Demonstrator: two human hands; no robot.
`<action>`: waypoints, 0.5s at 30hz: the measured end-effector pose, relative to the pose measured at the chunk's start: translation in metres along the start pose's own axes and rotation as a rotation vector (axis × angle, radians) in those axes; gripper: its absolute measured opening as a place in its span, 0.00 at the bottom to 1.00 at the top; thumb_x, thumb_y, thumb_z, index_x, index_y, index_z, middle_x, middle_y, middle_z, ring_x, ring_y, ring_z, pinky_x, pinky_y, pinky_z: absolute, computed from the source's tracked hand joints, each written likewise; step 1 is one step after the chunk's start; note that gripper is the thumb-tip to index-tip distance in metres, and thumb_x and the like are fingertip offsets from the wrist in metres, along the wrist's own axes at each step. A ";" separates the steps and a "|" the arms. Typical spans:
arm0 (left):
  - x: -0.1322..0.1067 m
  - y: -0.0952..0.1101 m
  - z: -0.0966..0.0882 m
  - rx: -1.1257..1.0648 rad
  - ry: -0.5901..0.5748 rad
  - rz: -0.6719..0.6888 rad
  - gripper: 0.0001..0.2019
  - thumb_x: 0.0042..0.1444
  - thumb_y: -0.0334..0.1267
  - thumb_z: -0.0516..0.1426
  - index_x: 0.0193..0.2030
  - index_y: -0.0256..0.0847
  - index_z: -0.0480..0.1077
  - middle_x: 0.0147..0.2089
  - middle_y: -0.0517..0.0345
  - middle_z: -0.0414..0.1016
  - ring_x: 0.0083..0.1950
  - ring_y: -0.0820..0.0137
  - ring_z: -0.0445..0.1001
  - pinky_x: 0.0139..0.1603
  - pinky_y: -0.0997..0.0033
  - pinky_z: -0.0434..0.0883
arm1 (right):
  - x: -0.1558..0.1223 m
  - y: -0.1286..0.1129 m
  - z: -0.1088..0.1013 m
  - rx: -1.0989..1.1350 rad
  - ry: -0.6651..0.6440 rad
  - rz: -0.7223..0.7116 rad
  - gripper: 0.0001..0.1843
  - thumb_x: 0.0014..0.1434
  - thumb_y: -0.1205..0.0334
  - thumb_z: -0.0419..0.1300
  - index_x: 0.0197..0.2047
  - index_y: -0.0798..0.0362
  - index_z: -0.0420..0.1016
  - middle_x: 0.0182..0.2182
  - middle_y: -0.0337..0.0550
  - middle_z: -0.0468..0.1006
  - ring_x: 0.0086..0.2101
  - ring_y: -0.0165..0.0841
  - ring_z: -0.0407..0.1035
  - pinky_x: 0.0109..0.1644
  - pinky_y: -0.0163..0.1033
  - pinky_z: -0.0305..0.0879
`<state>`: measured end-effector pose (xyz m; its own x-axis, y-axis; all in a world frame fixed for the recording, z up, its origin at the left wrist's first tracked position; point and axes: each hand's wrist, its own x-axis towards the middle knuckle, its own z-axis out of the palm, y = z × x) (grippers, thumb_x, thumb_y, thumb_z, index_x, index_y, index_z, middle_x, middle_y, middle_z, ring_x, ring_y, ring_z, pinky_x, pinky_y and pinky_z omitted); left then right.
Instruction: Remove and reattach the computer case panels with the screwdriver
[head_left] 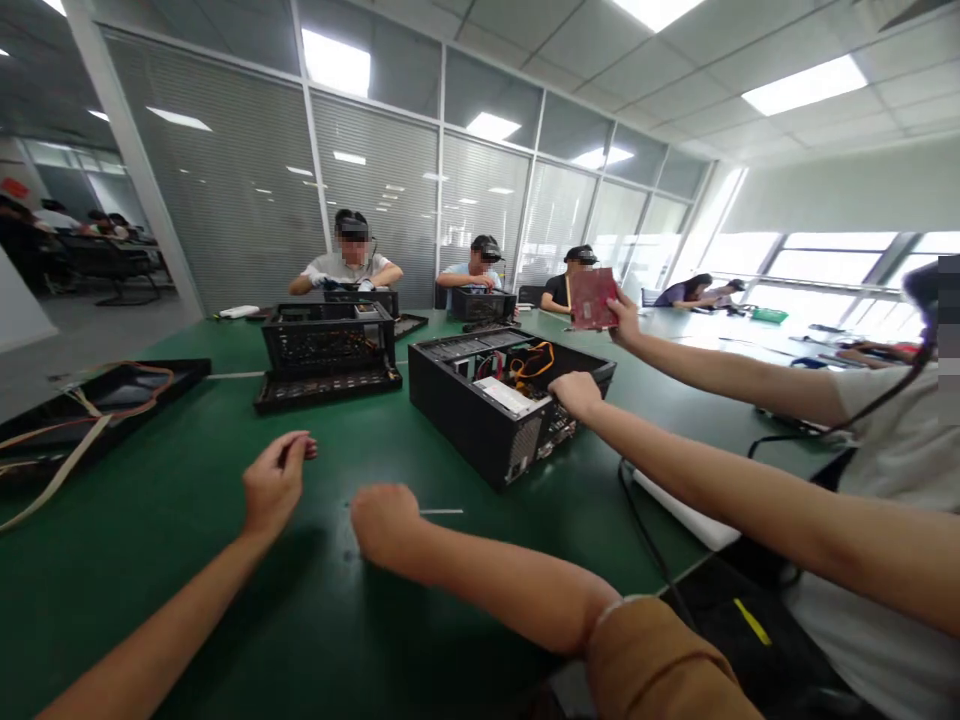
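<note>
Here the left hand (274, 482) hovers loosely curled, empty; the right hand (384, 518) fists by a thin white rod (441, 512) on the green tabletop (187, 520).

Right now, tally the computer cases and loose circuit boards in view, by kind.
Black computer cases: 4
Red circuit board: 1
Total: 5

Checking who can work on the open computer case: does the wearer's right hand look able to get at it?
Probably yes: the right hand rests on the green table with bare tabletop before the computer case, though a co-worker's hand already rests on its rim.
</note>
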<state>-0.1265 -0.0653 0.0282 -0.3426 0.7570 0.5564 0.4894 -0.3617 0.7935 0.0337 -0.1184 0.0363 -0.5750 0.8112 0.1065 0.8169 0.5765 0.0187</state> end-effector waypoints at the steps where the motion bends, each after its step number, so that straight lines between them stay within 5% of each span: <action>1: -0.005 0.021 0.003 0.018 -0.024 0.054 0.15 0.55 0.48 0.47 0.41 0.42 0.67 0.37 0.57 0.73 0.39 0.67 0.73 0.46 0.67 0.69 | -0.038 0.000 -0.003 -0.009 -0.013 -0.042 0.06 0.51 0.67 0.56 0.34 0.58 0.71 0.32 0.52 0.76 0.33 0.38 0.72 0.30 0.39 0.68; 4: -0.020 0.094 0.035 0.112 -0.205 0.236 0.15 0.57 0.47 0.45 0.40 0.42 0.67 0.38 0.58 0.74 0.41 0.67 0.71 0.48 0.68 0.67 | -0.136 0.007 -0.016 0.002 -0.014 -0.012 0.07 0.53 0.62 0.56 0.32 0.56 0.70 0.28 0.48 0.75 0.28 0.37 0.71 0.25 0.38 0.65; 8: -0.024 0.171 0.119 0.250 -0.572 0.514 0.15 0.59 0.42 0.44 0.40 0.39 0.68 0.41 0.53 0.73 0.43 0.67 0.70 0.47 0.70 0.63 | -0.212 0.026 -0.032 0.037 0.031 0.265 0.08 0.55 0.57 0.55 0.34 0.52 0.69 0.27 0.45 0.74 0.26 0.37 0.71 0.25 0.38 0.62; 11: -0.008 0.191 0.173 0.389 -0.659 0.547 0.14 0.59 0.39 0.43 0.36 0.38 0.68 0.38 0.49 0.73 0.40 0.65 0.71 0.44 0.69 0.62 | -0.246 0.037 -0.031 0.088 0.073 0.385 0.08 0.56 0.54 0.54 0.35 0.48 0.67 0.30 0.42 0.74 0.27 0.36 0.70 0.26 0.38 0.61; 15: 0.014 0.180 0.198 0.473 -0.659 0.498 0.15 0.59 0.39 0.43 0.34 0.39 0.68 0.38 0.49 0.73 0.41 0.64 0.70 0.42 0.70 0.62 | -0.284 0.048 -0.019 0.139 0.084 0.470 0.07 0.56 0.54 0.53 0.34 0.46 0.67 0.30 0.41 0.74 0.28 0.36 0.70 0.28 0.38 0.61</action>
<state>0.1157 -0.0122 0.1305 0.4432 0.7820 0.4382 0.7808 -0.5769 0.2399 0.2371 -0.3229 0.0261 -0.1354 0.9791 0.1518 0.9697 0.1625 -0.1826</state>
